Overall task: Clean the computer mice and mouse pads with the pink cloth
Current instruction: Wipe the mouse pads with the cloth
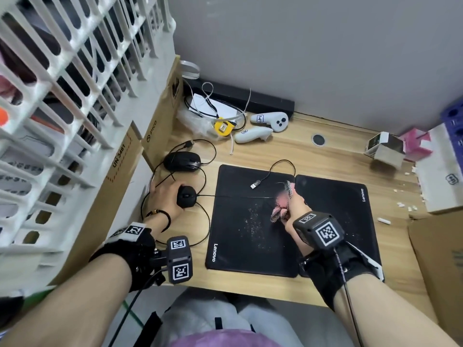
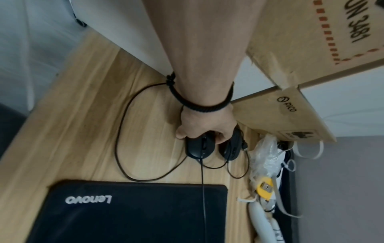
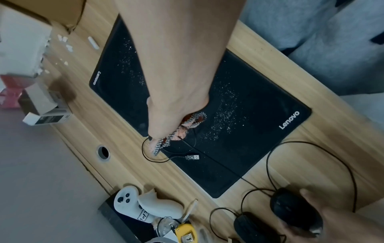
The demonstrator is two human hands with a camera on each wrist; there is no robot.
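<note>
We note two black mouse pads lying side by side on the wooden counter [image 1: 288, 146], their inner edges touching. The left pad [image 1: 250, 221] and the right pad [image 1: 345, 209] both carry a scatter of white specks.

The right hand [image 1: 294, 209] sits over the seam between the pads. Its grip is closed around the pink cloth [image 1: 281, 202], fingers curled about the bunched fabric, which sticks out beyond the fist at both ends and reaches down to the pad surface. The head view blurs the cloth; the right wrist view shows it more plainly [image 3: 182, 128], with a checked trim. A thin black cable ending in a USB plug [image 1: 255, 184] lies on the left pad just beyond the cloth.

To the left of the pads, off them and on the bare counter, the left hand [image 1: 167, 199] holds the near mouse [image 1: 186, 196]. The grip is curled over its rear, thumb on one flank and fingers on the other, as the left wrist view confirms [image 2: 199, 148]. The mouse's cable runs across the left pad.

Just beyond, the far mouse [image 1: 182, 161] rests untouched beside a cardboard box [image 1: 160, 126], amid loops of cable. Farther back, near the wall, lie two white controllers [image 1: 269, 121] and a yellow tape measure [image 1: 222, 127].
</note>
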